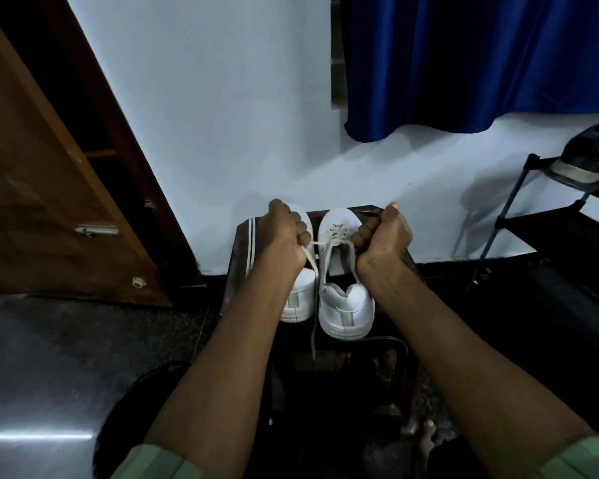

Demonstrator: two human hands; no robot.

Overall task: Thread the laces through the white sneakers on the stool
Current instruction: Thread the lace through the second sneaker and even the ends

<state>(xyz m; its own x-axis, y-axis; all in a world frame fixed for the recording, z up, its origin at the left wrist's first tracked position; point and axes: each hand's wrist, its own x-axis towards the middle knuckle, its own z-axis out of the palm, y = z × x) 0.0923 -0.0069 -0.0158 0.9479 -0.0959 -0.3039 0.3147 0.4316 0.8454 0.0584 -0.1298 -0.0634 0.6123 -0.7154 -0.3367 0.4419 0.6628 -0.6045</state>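
Two white sneakers stand side by side on a dark stool (237, 257), heels toward me. The right sneaker (344, 305) has a white lace (329, 245) crossed through its front eyelets. My left hand (284, 233) grips one end of that lace, pulled out to the left over the left sneaker (300, 295), and the lace's loose tail (314, 316) hangs down between the heels. My right hand (384, 236) is fisted round the other end, drawn out to the right of the shoe. The left sneaker's front is mostly hidden by my left hand.
A wooden door (49, 188) leans open at the left. A white wall (222, 115) rises behind the stool with a blue curtain (481, 63) above. A black shoe rack (561, 229) with a dark shoe (588, 160) stands at the right. The floor (49, 375) is glossy.
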